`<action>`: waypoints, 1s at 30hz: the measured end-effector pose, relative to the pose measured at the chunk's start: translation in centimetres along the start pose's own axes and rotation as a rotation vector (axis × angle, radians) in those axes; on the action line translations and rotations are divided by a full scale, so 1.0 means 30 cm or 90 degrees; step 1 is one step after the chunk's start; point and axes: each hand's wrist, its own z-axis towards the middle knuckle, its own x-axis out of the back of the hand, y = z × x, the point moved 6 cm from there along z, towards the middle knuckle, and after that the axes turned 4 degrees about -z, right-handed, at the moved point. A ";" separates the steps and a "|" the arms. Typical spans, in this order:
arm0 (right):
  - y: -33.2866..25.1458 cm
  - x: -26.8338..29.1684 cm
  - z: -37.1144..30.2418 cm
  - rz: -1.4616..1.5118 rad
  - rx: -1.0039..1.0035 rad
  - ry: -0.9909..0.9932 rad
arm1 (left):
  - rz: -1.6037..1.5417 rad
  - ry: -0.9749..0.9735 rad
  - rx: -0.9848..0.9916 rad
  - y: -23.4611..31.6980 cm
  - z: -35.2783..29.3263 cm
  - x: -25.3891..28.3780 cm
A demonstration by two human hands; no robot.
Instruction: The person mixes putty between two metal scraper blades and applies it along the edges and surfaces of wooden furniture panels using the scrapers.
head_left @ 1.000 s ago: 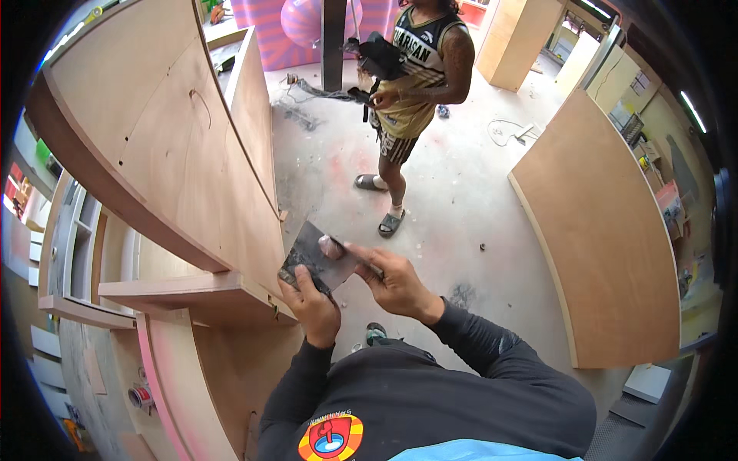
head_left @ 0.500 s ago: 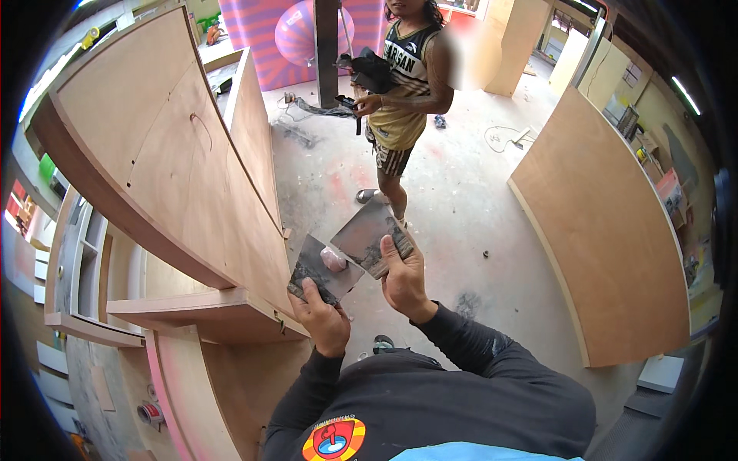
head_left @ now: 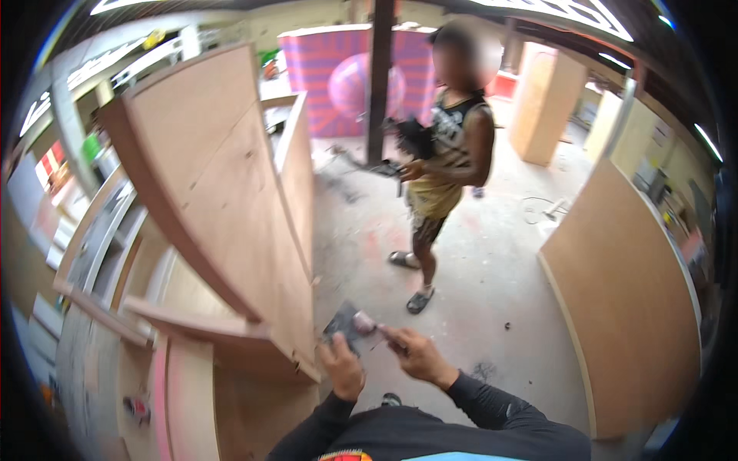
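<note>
My left hand (head_left: 344, 369) grips a thin, dark grey filler spreader (head_left: 338, 326) from below. A lump of pinkish putty (head_left: 364, 322) sits toward its right side. Close by on the right, my right hand (head_left: 423, 356) is closed on a second spreader (head_left: 393, 333), seen nearly edge-on and blurred. Its near edge is at or very close to the putty; blur hides whether they touch. Both hands are in front of my body, above the concrete floor.
A tall curved plywood panel (head_left: 207, 169) stands left, with a wooden ledge (head_left: 204, 323) at its foot. Another curved panel (head_left: 623, 300) stands right. Ahead, a person (head_left: 446, 169) holds dark items beside a dark post (head_left: 379, 84). Behind is a pink-and-purple striped panel (head_left: 304, 77).
My view has tipped upward, so the scene sits lower. The right spreader has turned from flat-facing to nearly edge-on, beside the putty. Both hands still hold their spreaders.
</note>
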 end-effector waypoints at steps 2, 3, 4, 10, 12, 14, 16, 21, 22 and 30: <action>0.105 -0.078 -0.073 -0.063 -0.092 -0.177 | 0.253 -0.034 0.007 -0.008 -0.021 0.019; 0.131 -0.100 -0.080 0.223 -0.083 -0.107 | 0.059 -0.034 0.116 -0.052 -0.028 0.029; 0.180 -0.107 -0.121 0.324 -0.110 -0.074 | -0.140 -0.016 0.214 -0.094 -0.037 0.044; 0.400 -0.127 -0.216 0.802 -0.371 -0.084 | -0.678 -0.015 0.404 -0.165 -0.100 0.039; 0.409 -0.115 -0.191 0.839 -0.369 -0.081 | -0.656 0.035 0.424 -0.172 -0.102 0.053; 0.404 -0.102 -0.175 0.874 -0.385 -0.111 | -0.601 0.090 0.500 -0.177 -0.139 0.057; 0.389 -0.104 -0.163 0.904 -0.390 -0.130 | -0.629 0.085 0.468 -0.146 -0.166 0.071; 0.283 -0.146 -0.080 1.089 -0.317 -0.277 | -0.393 0.197 0.306 -0.098 -0.187 0.188; 0.251 -0.148 -0.056 1.034 -0.281 -0.318 | -0.431 0.241 0.248 -0.084 -0.180 0.209; -0.139 -0.076 0.137 0.084 0.282 -0.352 | -0.217 0.333 0.145 -0.009 -0.129 0.339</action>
